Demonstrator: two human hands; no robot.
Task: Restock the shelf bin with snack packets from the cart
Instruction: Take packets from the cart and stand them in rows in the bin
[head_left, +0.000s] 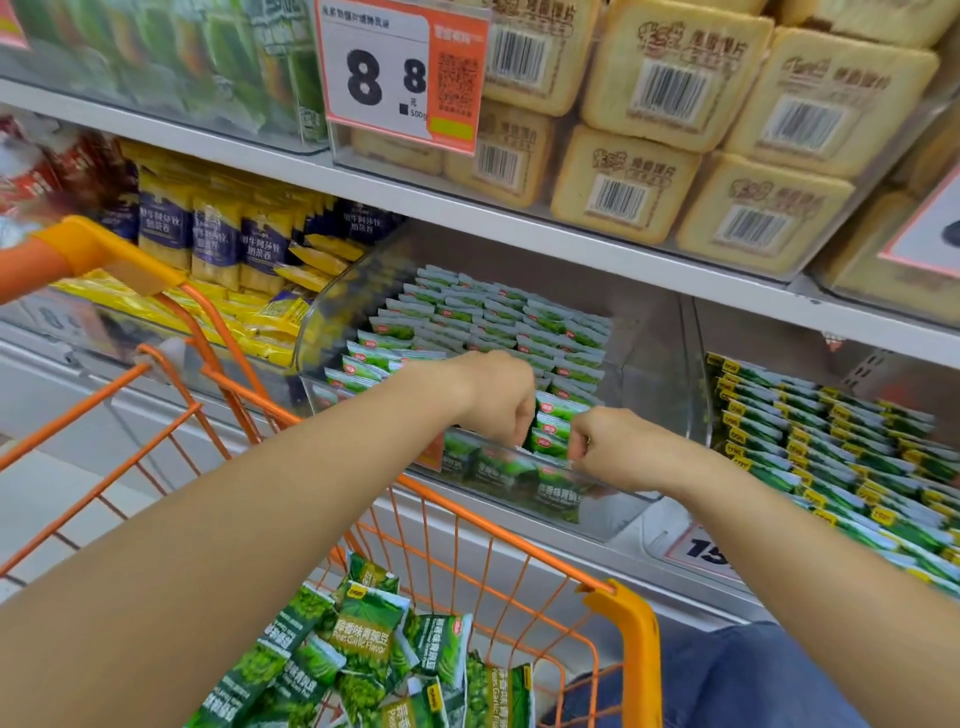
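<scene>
Left hand: our left hand (500, 396) reaches over the near rim of the clear plastic shelf bin (540, 499), fingers curled down onto the small green-and-white snack packets (551, 427) standing at the bin's front; they pinch the left side of that short stack.
Right hand: our right hand (605, 447) mirrors it just to the right, fingers curled against the same stack, squeezing it from the other side.
Packets in bin: rows of the green-and-white packets fill the bin from the near wall to the far end, standing on edge; the pinched stack sits at the near right corner of the filled part.
Cart: the orange wire shopping cart (524, 551) stands near us, below our forearms, its yellow corner guard at the right; loose green pea-snack packets (363, 644) lie heaped in its basket.
Neighbours: yellow-and-navy snack bags (218, 244) fill the bin to the left; green-and-yellow packets (831, 447) lie in rows to the right.
Above: tan bread-shaped packs with barcodes (691, 88) crowd the upper shelf beside an orange-and-white price tag (400, 67) reading 8 8.
</scene>
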